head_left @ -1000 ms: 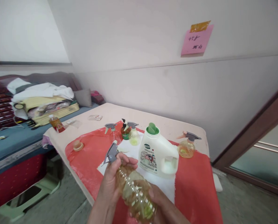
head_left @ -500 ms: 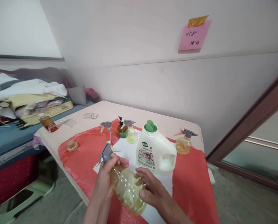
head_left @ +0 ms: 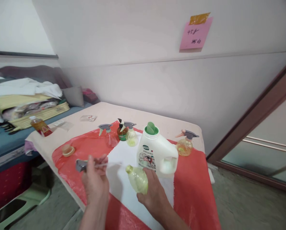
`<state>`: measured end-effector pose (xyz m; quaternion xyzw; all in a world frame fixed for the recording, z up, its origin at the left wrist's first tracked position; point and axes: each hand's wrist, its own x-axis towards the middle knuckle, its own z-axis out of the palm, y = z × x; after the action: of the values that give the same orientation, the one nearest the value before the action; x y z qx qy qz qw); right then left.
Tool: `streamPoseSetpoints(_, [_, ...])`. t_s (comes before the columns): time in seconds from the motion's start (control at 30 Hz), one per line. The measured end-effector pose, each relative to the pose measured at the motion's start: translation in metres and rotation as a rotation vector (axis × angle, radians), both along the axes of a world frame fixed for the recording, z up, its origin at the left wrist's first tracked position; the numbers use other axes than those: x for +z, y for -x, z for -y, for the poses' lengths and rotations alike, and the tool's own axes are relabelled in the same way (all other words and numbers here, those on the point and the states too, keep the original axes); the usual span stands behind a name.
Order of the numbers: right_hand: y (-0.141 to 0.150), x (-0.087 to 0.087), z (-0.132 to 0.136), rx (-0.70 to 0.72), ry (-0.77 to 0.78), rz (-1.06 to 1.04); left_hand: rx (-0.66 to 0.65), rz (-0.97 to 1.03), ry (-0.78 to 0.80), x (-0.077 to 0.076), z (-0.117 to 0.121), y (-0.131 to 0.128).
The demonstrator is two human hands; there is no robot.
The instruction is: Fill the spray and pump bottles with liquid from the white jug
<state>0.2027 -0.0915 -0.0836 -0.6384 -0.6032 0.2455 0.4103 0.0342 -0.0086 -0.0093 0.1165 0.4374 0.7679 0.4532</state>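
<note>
From where I stand, the left hand (head_left: 96, 180), low and left of centre in the frame, has the grey spray head (head_left: 81, 165) pinched between thumb and bent fingers, its thin tube (head_left: 113, 164) pointing right. The right hand (head_left: 155, 191), at lower centre, wraps its fingers round the yellowish bottle (head_left: 137, 179), which leans with its open neck toward the upper left, above the white sheet (head_left: 119, 182). Just behind that bottle stands the big white jug (head_left: 157, 153), a green cup (head_left: 151, 127) in its mouth. Another sprayer (head_left: 185, 147) stands right of the jug.
</note>
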Motion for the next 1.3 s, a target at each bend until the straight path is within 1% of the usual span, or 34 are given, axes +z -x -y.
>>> streamPoseSetpoints(0.07, [0.003, 0.001, -0.005, -0.034, 0.059, -0.046, 0.116, 0.048, 0.016, 0.004, -0.006, 0.019])
streamPoseSetpoints(0.1, [0.006, 0.0, -0.007, -0.041, 0.081, -0.074, 0.149, 0.075, 0.028, 0.005, -0.008, 0.028])
streamPoseSetpoints(0.17, [0.013, -0.003, -0.01, -0.044, 0.106, -0.129, 0.169, 0.123, 0.055, 0.007, -0.009, 0.042])
streamPoseSetpoints(0.27, [0.024, -0.015, -0.012, -0.029, 0.117, -0.184, 0.105, 0.149, 0.081, 0.008, -0.008, 0.048])
streamPoseSetpoints(0.37, [0.028, -0.025, -0.011, -0.035, 0.113, -0.215, 0.021, 0.155, 0.067, 0.009, -0.006, 0.043])
streamPoseSetpoints(0.47, [0.021, -0.024, -0.005, -0.096, 0.07, -0.233, -0.003, 0.19, 0.063, 0.013, -0.004, 0.037])
streamPoseSetpoints(0.53, [0.012, -0.019, 0.0, -0.166, 0.04, -0.252, -0.014, 0.211, 0.075, 0.015, -0.002, 0.036])
streamPoseSetpoints(0.63, [-0.005, -0.007, 0.005, -0.328, -0.011, -0.306, -0.035, 0.215, 0.082, 0.018, -0.001, 0.037])
streamPoseSetpoints(0.7, [-0.013, 0.001, 0.004, -0.431, -0.041, -0.348, -0.047, 0.221, 0.083, 0.019, -0.001, 0.038])
streamPoseSetpoints(0.77, [-0.02, 0.008, -0.001, -0.475, -0.051, -0.377, -0.054, 0.25, 0.091, 0.021, -0.001, 0.036])
streamPoseSetpoints(0.83, [-0.025, 0.014, -0.011, -0.448, -0.057, -0.387, -0.059, 0.287, 0.098, 0.023, -0.002, 0.033])
streamPoseSetpoints(0.93, [-0.035, 0.02, -0.035, -0.39, -0.092, -0.382, -0.072, 0.313, 0.086, 0.025, -0.002, 0.028])
streamPoseSetpoints(1.03, [-0.047, 0.026, -0.059, -0.39, -0.114, -0.386, -0.084, 0.339, 0.076, 0.026, -0.001, 0.026])
streamPoseSetpoints(1.1, [-0.055, 0.034, -0.067, -0.349, -0.131, -0.381, -0.069, 0.361, 0.078, 0.027, -0.001, 0.028])
streamPoseSetpoints(1.2, [-0.067, 0.057, -0.063, -0.255, -0.174, -0.33, 0.001, 0.351, 0.057, 0.028, -0.002, 0.032])
streamPoseSetpoints(1.3, [-0.081, 0.088, -0.046, -0.237, -0.198, -0.247, 0.108, 0.312, 0.034, 0.031, -0.003, 0.035])
